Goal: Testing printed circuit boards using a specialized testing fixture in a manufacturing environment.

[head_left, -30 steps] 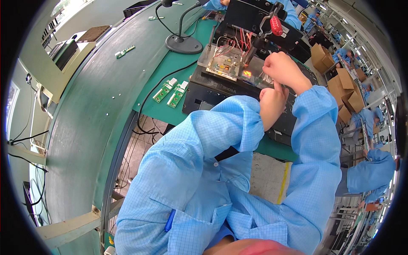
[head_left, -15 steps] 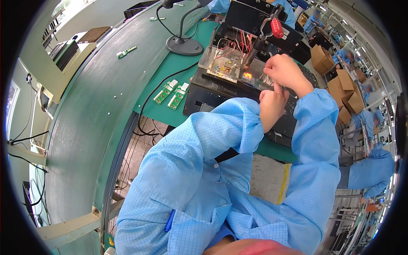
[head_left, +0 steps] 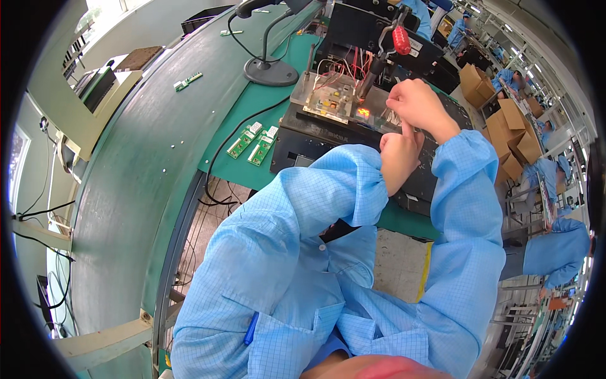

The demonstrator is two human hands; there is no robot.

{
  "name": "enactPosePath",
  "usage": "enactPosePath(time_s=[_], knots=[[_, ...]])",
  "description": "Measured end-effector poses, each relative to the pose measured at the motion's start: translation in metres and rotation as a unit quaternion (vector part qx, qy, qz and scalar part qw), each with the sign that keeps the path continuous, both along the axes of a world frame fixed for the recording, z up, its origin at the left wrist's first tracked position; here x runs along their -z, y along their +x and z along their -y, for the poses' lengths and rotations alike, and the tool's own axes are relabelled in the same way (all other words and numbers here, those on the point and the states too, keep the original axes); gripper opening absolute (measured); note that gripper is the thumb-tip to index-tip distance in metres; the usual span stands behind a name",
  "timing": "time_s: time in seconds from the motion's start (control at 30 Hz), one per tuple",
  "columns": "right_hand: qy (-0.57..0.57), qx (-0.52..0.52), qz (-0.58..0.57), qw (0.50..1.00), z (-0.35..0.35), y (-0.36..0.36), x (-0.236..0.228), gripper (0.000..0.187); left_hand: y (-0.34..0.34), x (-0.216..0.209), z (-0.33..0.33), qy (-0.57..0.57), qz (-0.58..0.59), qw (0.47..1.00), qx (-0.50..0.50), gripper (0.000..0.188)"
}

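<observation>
Both my hands meet at the right end of a black test fixture (head_left: 328, 131) with a clear top plate. My right hand (head_left: 420, 104) has its fingertips pinched together, above a cluster of thin pale wires or pins (head_left: 392, 117); anything in the pinch is too small to make out. Just below it, my left hand (head_left: 399, 161) has its index finger raised toward the right hand and its other fingers curled; their inside is hidden. A circuit board (head_left: 331, 101) with red and white wires sits on the fixture. Beside it, a small display (head_left: 363, 112) glows orange under a red-handled toggle clamp (head_left: 401, 40).
Two green circuit boards (head_left: 262, 146) lie on the green mat left of the fixture. A black cable (head_left: 243, 121) crosses the mat near a round lamp base (head_left: 271, 72). Another board (head_left: 188, 81) rests on the curved conveyor belt (head_left: 139, 189). Cardboard boxes (head_left: 514, 129) stand at right.
The view has shifted slightly, so the fixture and my hands appear a little further left. Both hands keep nearly the same pose, and the display still glows.
</observation>
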State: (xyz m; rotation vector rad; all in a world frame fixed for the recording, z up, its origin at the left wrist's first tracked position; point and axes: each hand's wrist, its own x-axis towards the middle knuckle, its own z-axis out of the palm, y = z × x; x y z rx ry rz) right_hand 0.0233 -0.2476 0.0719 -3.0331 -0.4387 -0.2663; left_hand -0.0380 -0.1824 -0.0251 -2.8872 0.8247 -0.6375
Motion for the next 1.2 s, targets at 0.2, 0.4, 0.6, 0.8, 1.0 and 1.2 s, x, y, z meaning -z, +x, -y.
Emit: enactPosePath(time_s=[0.2,0.4,0.6,0.8,1.0,1.2], knots=[[-0.053,0.011,0.017,0.998,-0.006,-0.001,0.007,0.019,0.001,0.007,0.003,-0.003,0.047,0.999,-0.007,0.071],[-0.036,0.006,0.017,0.999,-0.002,0.0,0.008,0.018,0.0,0.01,-0.004,0.006,0.081,0.997,0.008,0.075],[-0.042,0.012,0.018,0.999,0.002,0.001,0.013,0.018,-0.007,0.0,-0.005,-0.025,0.04,0.999,0.017,0.067],[0.15,-0.019,0.207,0.967,-0.033,-0.038,-0.011,0.047,-0.005,0.013,-0.04,-0.241,0.106,0.948,0.179,0.052],[0.081,-0.181,0.489,0.849,-0.034,0.006,-0.034,0.044,-0.016,0.029,-0.08,-0.193,0.053,0.92,0.337,0.024],[0.328,-0.107,0.296,0.89,-0.039,0.045,-0.118,0.044,0.02,0.038,-0.106,-0.269,0.122,0.897,0.328,0.024]])
